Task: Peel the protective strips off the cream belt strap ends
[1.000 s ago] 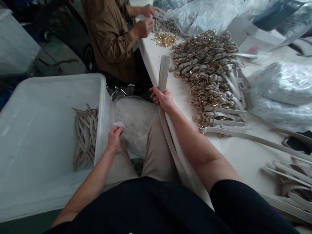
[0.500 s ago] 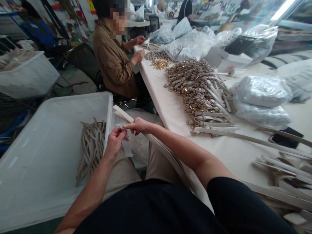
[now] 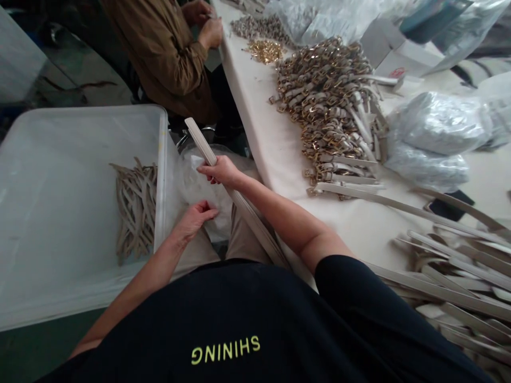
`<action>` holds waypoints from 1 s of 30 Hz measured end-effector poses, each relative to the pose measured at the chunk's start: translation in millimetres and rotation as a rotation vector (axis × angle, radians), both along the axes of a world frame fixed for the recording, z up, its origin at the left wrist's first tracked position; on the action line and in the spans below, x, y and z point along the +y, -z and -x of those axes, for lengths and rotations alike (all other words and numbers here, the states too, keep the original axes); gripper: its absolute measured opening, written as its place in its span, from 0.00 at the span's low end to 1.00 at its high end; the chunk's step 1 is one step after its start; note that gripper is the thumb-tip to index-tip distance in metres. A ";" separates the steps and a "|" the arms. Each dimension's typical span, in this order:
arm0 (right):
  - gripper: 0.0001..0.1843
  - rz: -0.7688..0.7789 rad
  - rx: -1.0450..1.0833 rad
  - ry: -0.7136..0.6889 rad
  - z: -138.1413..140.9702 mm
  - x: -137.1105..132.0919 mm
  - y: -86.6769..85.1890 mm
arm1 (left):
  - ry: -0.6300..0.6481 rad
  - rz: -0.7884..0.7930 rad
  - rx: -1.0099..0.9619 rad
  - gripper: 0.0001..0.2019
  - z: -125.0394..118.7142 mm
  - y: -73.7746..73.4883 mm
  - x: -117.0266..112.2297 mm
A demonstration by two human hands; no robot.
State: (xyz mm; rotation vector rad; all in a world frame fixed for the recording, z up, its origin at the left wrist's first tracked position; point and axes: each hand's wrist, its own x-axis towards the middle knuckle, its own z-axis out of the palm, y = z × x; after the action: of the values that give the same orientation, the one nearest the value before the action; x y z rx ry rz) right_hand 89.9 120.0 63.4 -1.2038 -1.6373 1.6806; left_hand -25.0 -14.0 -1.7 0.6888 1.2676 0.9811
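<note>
My right hand (image 3: pixel 221 171) is wrapped round a bundle of long, flat, pale straps (image 3: pixel 255 221). Their squared upper ends stick out past my fingers, and the lower lengths run down beside my right thigh under the forearm. Below and left of it, my left hand (image 3: pixel 195 218) is closed over my lap, thumb against the fingers, apart from the bundle. Whatever it may pinch is too small or hidden. Behind both hands is a clear plastic bag (image 3: pixel 199 183). On the table to the right lies a heap of short straps with gold buckles (image 3: pixel 331 106).
A white plastic bin (image 3: pixel 162 159) at my left holds grey-beige straps (image 3: pixel 138 207). Loose long straps (image 3: pixel 459 271) cover the near right of the table (image 3: pixel 275 165). Wrapped packages (image 3: pixel 439 125) and small gold parts (image 3: pixel 265 51) lie farther back. A co-worker in a brown jacket (image 3: pixel 159 48) sits beyond the bin.
My view has tilted downward. My left hand has come away from the right hand and sits lower. The strap bundle stands steeper, still in my right hand, whose forefinger no longer points out.
</note>
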 end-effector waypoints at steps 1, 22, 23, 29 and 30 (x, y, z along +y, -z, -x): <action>0.12 -0.005 -0.009 0.009 0.4 1.5 1.3 | 0.019 -0.001 -0.009 0.17 -1.6 1.2 -1.0; 0.07 -0.075 -0.085 0.065 -0.7 11.3 14.3 | 0.323 0.036 0.043 0.05 -17.3 4.8 -22.1; 0.07 -0.075 -0.069 0.074 -0.8 10.8 14.5 | 0.329 0.047 0.043 0.05 -15.8 4.8 -22.4; 0.09 0.014 0.005 -0.038 -6.2 4.4 9.7 | -0.235 0.074 0.014 0.06 51.1 -34.1 3.6; 0.09 0.030 0.022 -0.102 -7.1 2.7 8.7 | -0.393 0.021 0.035 0.07 74.5 -50.9 9.5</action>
State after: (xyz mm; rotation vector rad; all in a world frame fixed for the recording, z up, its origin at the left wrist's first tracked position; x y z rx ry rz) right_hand 97.0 122.7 54.7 -1.1285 -1.6912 1.7802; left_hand -99.6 -4.4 49.2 0.4482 1.4746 1.2764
